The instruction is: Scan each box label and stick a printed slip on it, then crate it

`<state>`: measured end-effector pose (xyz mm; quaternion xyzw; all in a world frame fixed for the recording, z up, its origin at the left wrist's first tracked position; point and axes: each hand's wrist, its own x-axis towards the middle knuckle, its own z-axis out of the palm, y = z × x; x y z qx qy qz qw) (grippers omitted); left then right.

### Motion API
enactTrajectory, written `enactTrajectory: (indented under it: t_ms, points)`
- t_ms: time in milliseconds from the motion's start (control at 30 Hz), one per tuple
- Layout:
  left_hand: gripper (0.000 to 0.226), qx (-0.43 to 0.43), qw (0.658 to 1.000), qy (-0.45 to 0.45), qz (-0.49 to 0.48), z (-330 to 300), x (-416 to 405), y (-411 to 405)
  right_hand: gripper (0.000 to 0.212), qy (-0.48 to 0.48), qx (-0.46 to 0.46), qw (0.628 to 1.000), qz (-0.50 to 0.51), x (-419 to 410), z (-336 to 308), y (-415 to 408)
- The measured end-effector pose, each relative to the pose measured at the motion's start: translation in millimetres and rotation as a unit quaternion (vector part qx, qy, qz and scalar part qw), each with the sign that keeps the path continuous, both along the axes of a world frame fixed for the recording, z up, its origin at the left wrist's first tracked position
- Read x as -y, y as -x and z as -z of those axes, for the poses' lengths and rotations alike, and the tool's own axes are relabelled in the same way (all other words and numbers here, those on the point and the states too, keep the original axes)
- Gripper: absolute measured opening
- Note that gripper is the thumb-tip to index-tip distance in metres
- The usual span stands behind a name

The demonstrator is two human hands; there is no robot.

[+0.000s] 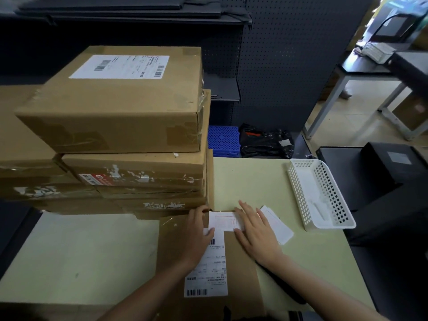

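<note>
A flat brown cardboard box (240, 262) lies on the pale green table in front of me, with a long white shipping label (207, 272) on its top. A small white printed slip (225, 220) lies across the far end of that label. My left hand (196, 232) rests on the slip's left edge, thumb and fingers pressing down. My right hand (257, 230) lies flat with spread fingers on the slip's right edge. A small pile of further white slips (279, 224) sits on the table just right of my right hand.
A tall stack of taped cardboard boxes (120, 126) stands at the left and back of the table (254, 181). A white perforated plastic basket (324, 195) sits at the right. A black device (391, 163) stands beyond it. Blue crates (223, 141) and a black bag lie on the floor behind.
</note>
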<state>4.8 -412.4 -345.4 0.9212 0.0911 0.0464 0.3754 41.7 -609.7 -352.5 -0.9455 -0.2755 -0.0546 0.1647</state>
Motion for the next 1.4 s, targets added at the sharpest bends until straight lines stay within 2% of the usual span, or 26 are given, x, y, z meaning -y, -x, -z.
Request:
enactTrajectory:
  t_ms: [67, 133, 200, 267, 400, 567, 733, 833, 933, 1067, 1200, 1300, 1400]
  points:
    - [0.051, 0.04, 0.997, -0.061, 0.018, 4.7, -2.5, 1.0, 0.051, 0.024, 0.002, 0.999, -0.029, -3.0, 1.8, 4.2]
    - [0.048, 0.064, 0.986, -0.126, 0.087, 11.5, -5.3, 4.4, 0.052, 0.046, -0.008, 0.998, -0.042, -4.5, 5.4, 7.5]
    - [0.05, 0.047, 0.977, -0.153, 0.141, 17.0, -5.0, 8.3, 0.053, 0.064, -0.033, 0.997, -0.039, -5.0, 8.9, 10.7]
    - [0.053, 0.024, 0.97, -0.183, 0.156, 22.2, -5.2, 9.8, 0.054, 0.071, -0.056, 0.996, -0.029, -5.0, 12.3, 13.0]
    - [0.057, -0.02, 0.96, -0.218, 0.174, 23.9, -6.3, 10.7, 0.055, 0.077, -0.088, 0.993, -0.013, -5.7, 13.9, 14.8]
    - [0.063, -0.027, 0.955, -0.24, 0.172, 24.8, -9.0, 12.7, 0.057, 0.083, -0.103, 0.991, -0.017, -4.1, 12.7, 14.4]
    - [0.075, -0.027, 0.965, -0.24, 0.105, 22.7, -20.9, 31.1, 0.067, 0.047, -0.115, 0.992, -0.003, -1.3, 12.0, 11.1]
    - [0.084, -0.044, 0.974, -0.218, 0.032, 21.3, -31.7, 47.5, 0.068, 0.021, -0.132, 0.991, 0.014, 5.1, 6.0, 15.6]
    - [0.069, -0.055, 0.98, -0.176, -0.074, 15.6, -40.1, 66.9, 0.062, -0.035, -0.182, 0.982, 0.045, 11.3, -3.1, 28.0]
    - [0.067, -0.095, 0.981, -0.051, -0.159, 18.7, -46.7, 91.4, 0.068, -0.106, -0.327, 0.932, 0.118, 20.5, -5.0, 46.5]
    - [0.061, -0.122, 0.967, 0.068, -0.213, 25.1, -41.4, 115.0, 0.072, -0.15, -0.407, 0.892, 0.126, 25.6, 2.5, 60.5]
    - [0.049, -0.104, 0.951, 0.146, -0.251, 20.9, -36.5, 129.8, 0.054, -0.212, -0.433, 0.866, 0.129, 23.9, 0.6, 70.5]
    - [0.045, -0.109, 0.934, 0.2, -0.276, 17.6, -33.8, 140.4, 0.047, -0.247, -0.437, 0.853, 0.144, 22.7, -2.1, 72.9]
